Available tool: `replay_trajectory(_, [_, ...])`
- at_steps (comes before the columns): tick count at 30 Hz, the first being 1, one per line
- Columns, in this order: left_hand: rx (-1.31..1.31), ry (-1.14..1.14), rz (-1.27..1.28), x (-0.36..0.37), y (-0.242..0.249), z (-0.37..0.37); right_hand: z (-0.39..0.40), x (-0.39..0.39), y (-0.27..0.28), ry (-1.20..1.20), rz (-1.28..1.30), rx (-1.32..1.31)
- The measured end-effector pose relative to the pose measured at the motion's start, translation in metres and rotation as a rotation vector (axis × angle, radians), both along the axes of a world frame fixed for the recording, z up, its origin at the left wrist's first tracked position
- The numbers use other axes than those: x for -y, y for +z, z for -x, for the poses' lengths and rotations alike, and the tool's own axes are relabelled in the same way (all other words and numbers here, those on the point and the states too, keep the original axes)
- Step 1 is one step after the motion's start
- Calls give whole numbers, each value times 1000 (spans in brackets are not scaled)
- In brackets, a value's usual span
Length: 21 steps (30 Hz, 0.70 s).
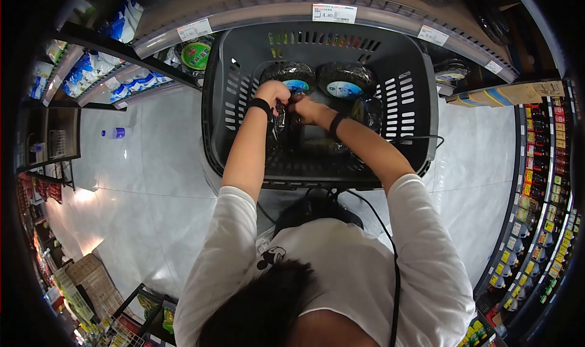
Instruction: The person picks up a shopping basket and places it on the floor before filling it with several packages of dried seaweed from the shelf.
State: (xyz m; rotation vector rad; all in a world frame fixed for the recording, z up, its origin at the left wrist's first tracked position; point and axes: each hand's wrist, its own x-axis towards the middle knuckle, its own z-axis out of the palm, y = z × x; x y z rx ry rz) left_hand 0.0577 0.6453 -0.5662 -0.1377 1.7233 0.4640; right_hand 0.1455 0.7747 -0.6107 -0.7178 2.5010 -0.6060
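Observation:
Both of my hands reach down into a dark grey plastic shopping basket. My left hand has its fingers closed on a dark pack in shiny clear wrap. Close beside it, my right hand is closed too, its fingertips at the same pack and partly hidden. Behind the hands lie two round dark packs with blue oval labels, a left pack and a right pack. More dark wrapped packs lie below and to the right of my hands, dim in shadow.
A shelf edge with price tags runs just beyond the basket. At the left stand shelves with blue-and-white bags; a purple-labelled bottle is on the pale floor. Bottle shelves line the right. A black cable hangs along my body.

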Motion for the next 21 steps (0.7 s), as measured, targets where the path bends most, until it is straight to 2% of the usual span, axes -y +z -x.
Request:
replay_trajectory(2, [38, -28, 3, -3, -2, 4, -10, -4, -31, -383, 253, -124])
replay_trajectory(3, [39, -38, 28, -2, -21, 8, -18, -1, -16, -611, 218, -173])
replay_trajectory(6, [0, -54, 58, -6, -7, 4, -32, 19, 13, -1150, 101, 266])
replay_trajectory(7, [7, -77, 85, -7, -17, 7, -33, 17, -3, -1106, 86, 404])
replay_trajectory(9, [-5, -165, 118, -10, -22, 14, -26, 12, -18, -968, 78, 414])
replay_trajectory(10, [13, -137, 90, -9, -16, 10, -22, 9, -25, -897, 73, 422])
replay_trajectory(12, [-9, -151, 78, -9, -13, 6, -16, -2, -27, -872, 200, 477])
replay_trajectory(14, [-31, -213, 109, -12, -18, 8, -14, -11, -18, -816, 227, 445])
replay_trajectory(16, [-44, -252, 109, -15, -15, 9, -19, -11, 42, -724, 140, 345])
replay_trajectory(17, [-49, -265, 102, -15, -13, 7, -22, -13, 36, -626, 118, 210])
replay_trajectory(21, [-59, -285, 77, -17, -1, 4, -34, -1, 19, -567, 73, 140])
